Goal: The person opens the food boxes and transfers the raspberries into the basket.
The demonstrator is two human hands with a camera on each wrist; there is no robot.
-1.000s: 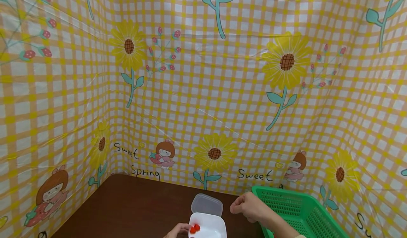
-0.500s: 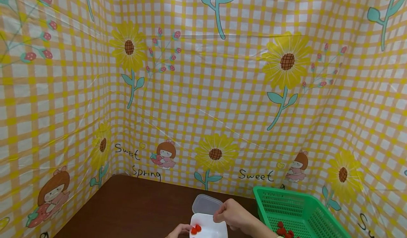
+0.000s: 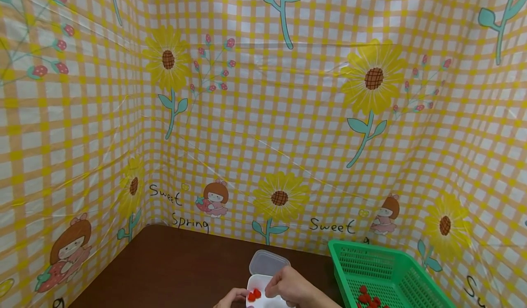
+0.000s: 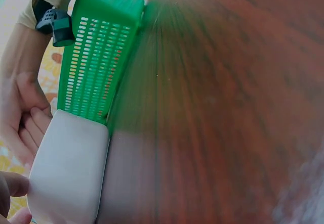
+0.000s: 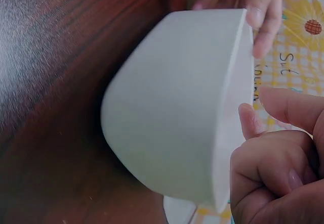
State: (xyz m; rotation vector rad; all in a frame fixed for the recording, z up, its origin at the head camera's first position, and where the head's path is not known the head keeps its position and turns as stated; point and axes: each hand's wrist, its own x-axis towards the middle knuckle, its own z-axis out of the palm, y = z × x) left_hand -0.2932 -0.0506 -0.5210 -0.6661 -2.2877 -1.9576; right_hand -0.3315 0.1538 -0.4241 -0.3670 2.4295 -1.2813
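A white plastic container (image 3: 271, 302) stands on the dark brown table with small red pieces (image 3: 254, 294) at its left side. My left hand (image 3: 231, 298) grips the container's left edge; in the right wrist view its fingers (image 5: 260, 11) reach over the rim. Above the container's right half is my right hand (image 3: 290, 287), fingers curled, thumb and index finger near each other. In the right wrist view its index fingertip (image 5: 249, 120) is right at the rim. I cannot tell whether it holds anything.
A green slotted basket (image 3: 370, 253) with several red pieces (image 3: 370, 299) inside stands at the right. The translucent lid (image 3: 267, 262) lies just behind the container. A checked, flower-printed cloth (image 3: 263, 116) walls in the table (image 3: 181, 267).
My right hand has moved left from beside the basket to over the container. The red pieces in the basket have come into view. My left hand stays at the container's edge.
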